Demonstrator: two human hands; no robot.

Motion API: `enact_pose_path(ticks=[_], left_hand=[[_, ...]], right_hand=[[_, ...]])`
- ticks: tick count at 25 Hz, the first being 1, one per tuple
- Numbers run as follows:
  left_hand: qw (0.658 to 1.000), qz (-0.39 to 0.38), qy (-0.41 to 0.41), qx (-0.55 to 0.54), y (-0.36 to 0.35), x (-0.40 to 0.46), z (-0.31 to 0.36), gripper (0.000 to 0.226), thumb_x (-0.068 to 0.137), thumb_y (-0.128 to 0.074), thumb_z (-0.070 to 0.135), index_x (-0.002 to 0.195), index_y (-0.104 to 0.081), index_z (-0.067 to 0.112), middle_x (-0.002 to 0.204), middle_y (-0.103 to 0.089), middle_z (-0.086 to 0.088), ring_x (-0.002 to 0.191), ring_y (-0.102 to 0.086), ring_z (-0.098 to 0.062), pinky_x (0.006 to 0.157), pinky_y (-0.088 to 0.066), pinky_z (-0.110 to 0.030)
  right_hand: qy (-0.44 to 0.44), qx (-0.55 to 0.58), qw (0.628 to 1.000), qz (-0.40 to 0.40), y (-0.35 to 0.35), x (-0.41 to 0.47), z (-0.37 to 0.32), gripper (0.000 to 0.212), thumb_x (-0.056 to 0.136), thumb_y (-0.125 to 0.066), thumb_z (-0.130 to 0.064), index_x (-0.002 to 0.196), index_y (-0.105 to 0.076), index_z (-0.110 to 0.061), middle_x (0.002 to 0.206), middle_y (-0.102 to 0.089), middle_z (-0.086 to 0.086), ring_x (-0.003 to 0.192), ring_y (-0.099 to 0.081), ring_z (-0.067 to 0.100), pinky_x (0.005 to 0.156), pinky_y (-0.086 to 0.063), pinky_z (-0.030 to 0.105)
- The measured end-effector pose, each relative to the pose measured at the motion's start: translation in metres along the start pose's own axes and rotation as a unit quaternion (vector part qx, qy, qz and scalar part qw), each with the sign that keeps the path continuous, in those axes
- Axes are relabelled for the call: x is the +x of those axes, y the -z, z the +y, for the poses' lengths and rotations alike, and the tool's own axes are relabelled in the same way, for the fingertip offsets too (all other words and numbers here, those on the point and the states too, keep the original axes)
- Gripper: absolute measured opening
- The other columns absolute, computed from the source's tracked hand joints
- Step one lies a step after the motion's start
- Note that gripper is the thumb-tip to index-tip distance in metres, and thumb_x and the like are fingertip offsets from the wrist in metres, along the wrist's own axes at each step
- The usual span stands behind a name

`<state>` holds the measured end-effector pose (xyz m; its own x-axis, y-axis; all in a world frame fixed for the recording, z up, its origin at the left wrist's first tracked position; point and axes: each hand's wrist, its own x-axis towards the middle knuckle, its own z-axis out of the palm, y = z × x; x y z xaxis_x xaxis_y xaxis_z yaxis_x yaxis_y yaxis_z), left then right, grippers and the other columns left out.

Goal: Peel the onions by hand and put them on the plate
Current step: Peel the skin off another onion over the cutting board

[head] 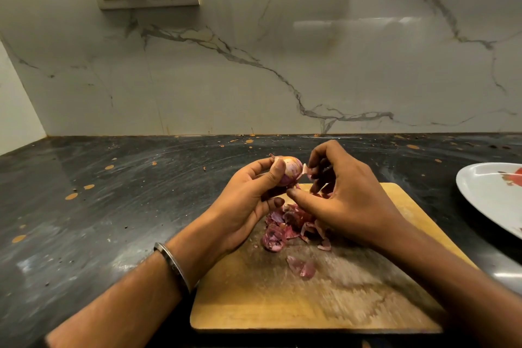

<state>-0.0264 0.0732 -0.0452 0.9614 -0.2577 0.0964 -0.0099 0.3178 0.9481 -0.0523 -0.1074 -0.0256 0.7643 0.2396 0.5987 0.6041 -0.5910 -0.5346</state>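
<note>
Single head-worn wide-angle view, looking forward and down, close over the worktop (84,206); faces the marble wall (282,79); cutting board (282,305) nearest.

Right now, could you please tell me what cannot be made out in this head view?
- Plate: cut off by the right edge, so any onions on it are unseen.
- Onion: its near side is covered by the left hand.
- Right hand: its grip on the peel strip is hidden by its own fingers.
- Cutting board: surface blurred; far corner hidden by the hands.
</note>
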Motion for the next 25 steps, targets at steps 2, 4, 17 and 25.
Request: enact_pose_path(ticks=[2,4,17,25], left_hand=[[1.000,-0.007,0.004,-0.010,-0.0014,-0.0006,0.0001,0.051,0.085,-0.064,0.035,0.124,-0.061,0.003,0.108,-0.069,-0.013,0.086,-0.066,-0.015,0.067,-0.053,-0.024],[1.000,-0.008,0.005,-0.015,-0.0026,-0.0010,0.0019,0.054,0.085,-0.064,0.036,0.125,-0.059,0.000,0.106,-0.068,-0.013,0.082,-0.065,-0.015,0.064,-0.053,-0.023],[0.999,0.019,0.021,-0.021,-0.0058,-0.0033,0.0059,0.060,0.091,-0.060,0.035,0.130,-0.052,-0.009,0.114,-0.063,-0.027,0.090,-0.060,-0.027,0.072,-0.049,-0.029],[0.998,0.047,0.018,-0.035,-0.0006,0.0009,0.0021,0.031,0.102,-0.045,0.018,0.125,-0.060,0.004,0.111,-0.066,-0.019,0.087,-0.061,-0.022,0.075,-0.049,-0.032]], right_hand=[[0.002,-0.001,1.000,0.010,-0.0019,0.0005,0.0014,0.033,0.080,-0.082,-0.025,0.097,-0.055,-0.019,0.087,-0.060,-0.006,0.073,-0.062,0.010,0.061,-0.054,0.025],[0.015,-0.016,1.000,0.015,-0.0034,0.0003,0.0042,0.019,0.084,-0.079,-0.017,0.090,-0.060,-0.018,0.083,-0.063,-0.008,0.074,-0.062,0.008,0.063,-0.053,0.024],[0.059,-0.008,0.997,-0.041,-0.0009,-0.0004,0.0026,0.019,0.083,-0.075,0.000,0.090,-0.073,-0.018,0.085,-0.070,-0.012,0.082,-0.066,0.004,0.073,-0.055,0.022],[0.089,-0.036,0.986,-0.136,0.0012,-0.0039,-0.0038,0.021,0.076,-0.065,-0.021,0.093,-0.078,-0.022,0.094,-0.063,-0.011,0.086,-0.061,0.005,0.076,-0.050,0.022]])
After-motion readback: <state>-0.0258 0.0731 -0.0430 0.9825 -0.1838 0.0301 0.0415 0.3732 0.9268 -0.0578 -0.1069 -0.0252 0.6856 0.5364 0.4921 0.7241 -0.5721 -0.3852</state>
